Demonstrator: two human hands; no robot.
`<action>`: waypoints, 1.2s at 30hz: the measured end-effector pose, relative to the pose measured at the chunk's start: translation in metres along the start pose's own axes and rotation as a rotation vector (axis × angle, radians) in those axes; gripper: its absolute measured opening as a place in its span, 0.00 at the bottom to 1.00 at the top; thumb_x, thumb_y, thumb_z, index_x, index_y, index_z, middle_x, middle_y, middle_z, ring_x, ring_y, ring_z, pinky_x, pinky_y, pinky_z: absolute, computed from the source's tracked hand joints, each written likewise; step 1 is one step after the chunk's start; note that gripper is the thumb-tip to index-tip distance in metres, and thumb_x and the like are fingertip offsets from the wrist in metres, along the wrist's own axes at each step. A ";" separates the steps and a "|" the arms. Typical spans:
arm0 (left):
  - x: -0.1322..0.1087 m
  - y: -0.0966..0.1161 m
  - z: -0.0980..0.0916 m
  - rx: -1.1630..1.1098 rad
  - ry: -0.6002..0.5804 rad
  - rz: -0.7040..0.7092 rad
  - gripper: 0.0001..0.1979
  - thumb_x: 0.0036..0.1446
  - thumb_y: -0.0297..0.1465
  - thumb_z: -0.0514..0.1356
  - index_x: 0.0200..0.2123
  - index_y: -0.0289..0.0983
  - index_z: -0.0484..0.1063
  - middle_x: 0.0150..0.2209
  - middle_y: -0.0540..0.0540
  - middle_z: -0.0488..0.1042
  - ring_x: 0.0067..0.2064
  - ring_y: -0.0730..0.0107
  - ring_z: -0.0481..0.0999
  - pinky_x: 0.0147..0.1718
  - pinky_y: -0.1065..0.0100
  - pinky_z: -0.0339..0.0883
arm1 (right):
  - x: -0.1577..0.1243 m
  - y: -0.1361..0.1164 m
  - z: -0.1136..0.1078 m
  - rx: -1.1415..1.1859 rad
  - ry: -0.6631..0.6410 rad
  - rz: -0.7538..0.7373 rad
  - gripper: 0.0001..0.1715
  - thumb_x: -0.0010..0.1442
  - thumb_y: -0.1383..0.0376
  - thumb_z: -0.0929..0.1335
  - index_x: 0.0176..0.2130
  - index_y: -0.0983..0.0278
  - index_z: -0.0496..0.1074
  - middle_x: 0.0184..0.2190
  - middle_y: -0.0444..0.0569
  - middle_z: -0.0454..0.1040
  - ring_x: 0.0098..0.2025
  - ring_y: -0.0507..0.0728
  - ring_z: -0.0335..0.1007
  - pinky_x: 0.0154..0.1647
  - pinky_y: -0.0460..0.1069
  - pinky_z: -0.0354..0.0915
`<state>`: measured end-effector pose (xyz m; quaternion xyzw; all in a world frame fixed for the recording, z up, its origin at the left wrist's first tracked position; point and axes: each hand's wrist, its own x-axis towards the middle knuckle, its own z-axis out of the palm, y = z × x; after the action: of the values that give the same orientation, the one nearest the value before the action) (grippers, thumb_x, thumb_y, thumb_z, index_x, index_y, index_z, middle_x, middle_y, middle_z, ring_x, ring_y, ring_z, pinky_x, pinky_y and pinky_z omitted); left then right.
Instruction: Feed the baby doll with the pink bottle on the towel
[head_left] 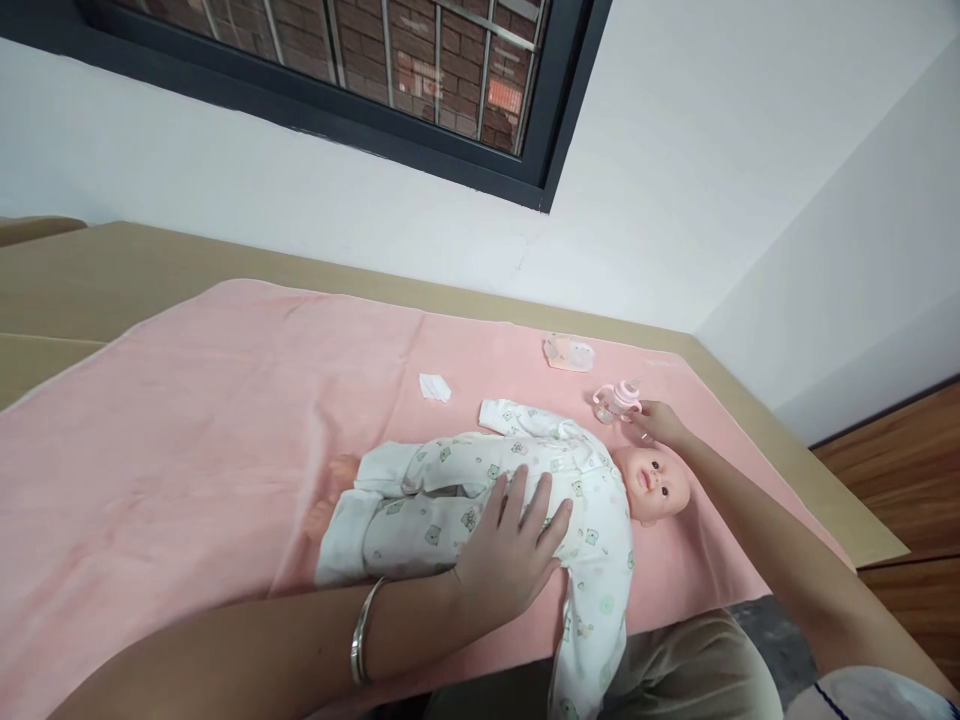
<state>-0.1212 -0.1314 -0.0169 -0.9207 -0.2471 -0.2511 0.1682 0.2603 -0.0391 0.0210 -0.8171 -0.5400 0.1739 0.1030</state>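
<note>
A baby doll (652, 478) in a white printed sleepsuit (450, 495) lies on its back on a pink blanket (187, 430), head to the right. My left hand (514, 555) rests flat on the doll's belly, fingers spread, a metal bangle on the wrist. My right hand (660, 422) reaches just above the doll's head, its fingertips at a small pink baby bottle (616, 401) that lies on the blanket. Whether the fingers grip the bottle or only touch it is unclear.
A clear pink-tinted container (568, 352) sits further back on the blanket. A small folded white cloth (434, 387) lies near the doll's raised sleeve. The blanket covers a tan table (112, 270) set against a white wall under a barred window (390, 70). Wooden floor shows at the right.
</note>
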 end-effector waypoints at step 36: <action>0.000 0.002 -0.002 -0.008 -0.017 -0.011 0.28 0.66 0.48 0.52 0.62 0.40 0.64 0.63 0.34 0.66 0.61 0.31 0.67 0.58 0.38 0.52 | -0.047 -0.049 -0.042 0.637 0.515 -0.167 0.34 0.58 0.48 0.63 0.59 0.59 0.64 0.65 0.48 0.59 0.69 0.57 0.54 0.71 0.55 0.55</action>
<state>-0.1208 -0.1335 -0.0152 -0.9220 -0.2527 -0.2451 0.1611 0.2188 -0.0617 0.0854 -0.7146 -0.4801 0.1132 0.4960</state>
